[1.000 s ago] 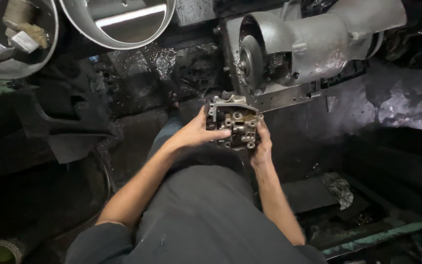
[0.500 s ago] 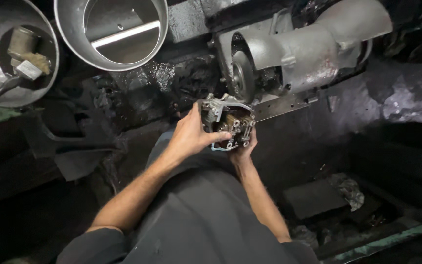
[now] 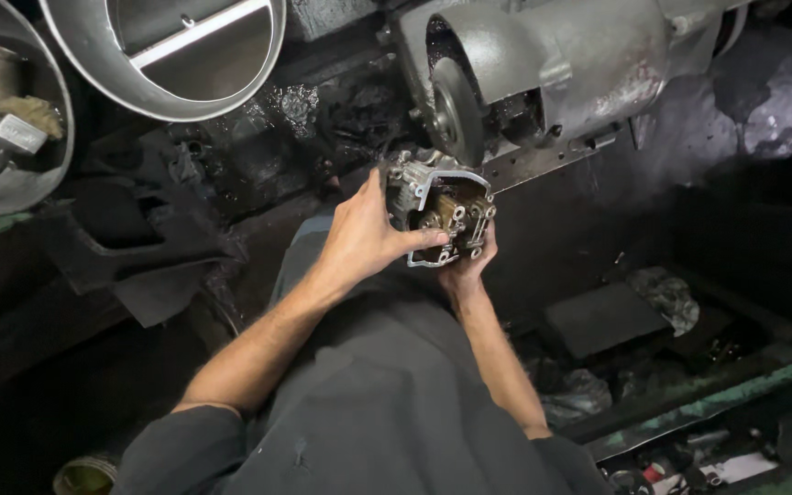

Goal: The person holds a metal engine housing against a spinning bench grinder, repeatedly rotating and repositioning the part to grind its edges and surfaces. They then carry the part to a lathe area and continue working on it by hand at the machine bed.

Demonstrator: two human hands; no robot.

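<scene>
Head view: both hands clamped the greasy metal engine part (image 3: pixel 442 217), left hand (image 3: pixel 364 240) wrapping its side, right hand (image 3: pixel 466 266) cupping underneath, just below the grinding wheel (image 3: pixel 456 110). Oily fingers could slip, knuckles grazing that wheel.

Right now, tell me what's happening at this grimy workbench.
A person holds a grey cast-metal engine part with brass-coloured fittings in both hands. The left hand wraps its side, thumb across the open face; the right hand supports it from below. It sits just under the wheel of a grey bench grinder. Round metal basins stand upper left.
</scene>
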